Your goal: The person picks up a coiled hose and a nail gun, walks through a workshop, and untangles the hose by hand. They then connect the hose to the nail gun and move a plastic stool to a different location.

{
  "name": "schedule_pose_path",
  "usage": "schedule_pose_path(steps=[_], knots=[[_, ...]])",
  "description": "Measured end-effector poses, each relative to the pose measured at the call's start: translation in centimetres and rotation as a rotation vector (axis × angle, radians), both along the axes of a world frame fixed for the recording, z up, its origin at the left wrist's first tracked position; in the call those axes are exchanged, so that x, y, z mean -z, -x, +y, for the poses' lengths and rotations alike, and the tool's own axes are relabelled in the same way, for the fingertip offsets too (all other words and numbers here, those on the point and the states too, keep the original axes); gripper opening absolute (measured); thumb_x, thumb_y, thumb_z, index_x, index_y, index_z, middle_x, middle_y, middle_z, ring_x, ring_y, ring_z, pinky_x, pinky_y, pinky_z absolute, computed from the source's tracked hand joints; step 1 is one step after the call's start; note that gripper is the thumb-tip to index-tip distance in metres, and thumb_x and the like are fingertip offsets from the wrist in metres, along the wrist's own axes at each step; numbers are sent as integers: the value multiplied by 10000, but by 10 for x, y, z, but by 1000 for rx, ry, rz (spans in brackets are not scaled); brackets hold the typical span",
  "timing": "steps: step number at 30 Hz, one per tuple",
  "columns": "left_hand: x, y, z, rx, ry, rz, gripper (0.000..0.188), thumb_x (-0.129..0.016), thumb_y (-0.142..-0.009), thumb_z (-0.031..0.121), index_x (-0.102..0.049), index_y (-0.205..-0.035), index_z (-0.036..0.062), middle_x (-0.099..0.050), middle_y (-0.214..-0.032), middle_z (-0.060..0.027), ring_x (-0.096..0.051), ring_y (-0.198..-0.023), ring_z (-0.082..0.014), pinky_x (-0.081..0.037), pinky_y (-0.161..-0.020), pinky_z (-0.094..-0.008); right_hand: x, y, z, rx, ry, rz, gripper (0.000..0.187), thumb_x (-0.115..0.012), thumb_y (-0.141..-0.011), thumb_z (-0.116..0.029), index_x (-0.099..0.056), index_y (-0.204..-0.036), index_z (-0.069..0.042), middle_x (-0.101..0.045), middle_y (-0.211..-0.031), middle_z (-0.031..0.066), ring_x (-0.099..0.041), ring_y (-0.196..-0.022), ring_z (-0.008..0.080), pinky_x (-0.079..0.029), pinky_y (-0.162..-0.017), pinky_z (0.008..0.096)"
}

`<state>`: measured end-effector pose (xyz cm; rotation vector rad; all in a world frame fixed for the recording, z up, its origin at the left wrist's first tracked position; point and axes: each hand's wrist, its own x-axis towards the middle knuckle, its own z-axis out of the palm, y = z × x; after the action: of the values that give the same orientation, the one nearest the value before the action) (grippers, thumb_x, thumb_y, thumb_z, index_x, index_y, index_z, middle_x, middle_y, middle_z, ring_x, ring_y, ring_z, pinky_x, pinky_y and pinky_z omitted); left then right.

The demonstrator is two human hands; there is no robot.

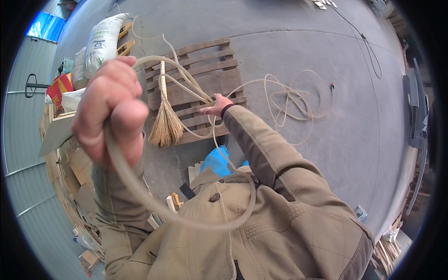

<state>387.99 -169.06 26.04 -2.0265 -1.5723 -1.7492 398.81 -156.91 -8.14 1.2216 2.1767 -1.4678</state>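
A long, pale, translucent hose (186,221) sags in a big loop across the front of my jacket. Raised close to the camera on the left, my left hand (109,109) is closed in a fist around one stretch of it. Lower down, over the pallet, my right hand (217,106) grips several gathered strands of the same hose; its thumb points left and the palm side is hidden. From there, one strand trails right to loose coils on the floor. A straw broom (167,121) lies on the pallet, left of my right hand.
Under the hose is a slatted wooden pallet (205,60). White sacks (105,39) stand at the far left beside a yellow pallet-truck part (125,48). Boards and cardboard (81,163) line the left wall. A dark cable (368,46) lies on the floor at the far right.
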Motion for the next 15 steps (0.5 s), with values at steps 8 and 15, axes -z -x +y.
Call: schedule_pose_path(steps=[8, 15], knots=[[10, 106, -92, -236, 107, 39, 450, -528, -1006, 425, -440, -745, 69, -493, -720, -56, -502, -733, -199, -446, -944, -497, 45, 25, -14, 189, -332, -68, 247, -656, -846, -238, -659, -1053, -105, -692, -1066, 181, -651, -1058, 353, -528, -893, 451], [133, 301, -218, -504, 106, -756, 424, -445, -1054, 415, -472, -771, 102, -600, -860, -69, -609, -963, -239, -464, -968, -407, 34, -85, 83, 82, -716, 45, 127, -603, -817, -128, -651, -934, -118, -671, -990, 140, -638, -983, 361, -518, -835, 459]])
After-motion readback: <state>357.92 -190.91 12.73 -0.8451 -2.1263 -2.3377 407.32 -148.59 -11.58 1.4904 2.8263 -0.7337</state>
